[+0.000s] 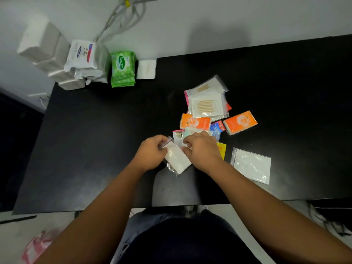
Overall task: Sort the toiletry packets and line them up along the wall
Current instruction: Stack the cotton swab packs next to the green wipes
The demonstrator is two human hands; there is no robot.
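Lifting the white packet (pixel 178 159) out of the pile (pixel 196 122) looks like the step in hand. It lies near the front middle of the tabletop (pixel 95 140), at the pile's near end. The left grip (pixel 152 151) pinches its upper left corner, fingers curled. The right grip (pixel 202 149) pinches its right edge between thumb and curled fingers, with the hand lying over the pile's nearest packets.

To do this well, raise the packet straight up before moving it, so that it drags no neighbours along (the slippery wrappers overlap here). Then let one hand carry it while the other steadies the pile.

Along the wall (pixel 190 25) the row already runs tissue packs (pixel 47 52), Dove packs (pixel 83 56), green packs (pixel 122 67), and one small white packet (pixel 146 69) at its right end. Whether the held packet matches that last one I cannot tell, so check first. Then set it against its like, or start a new group just beside the row's end.
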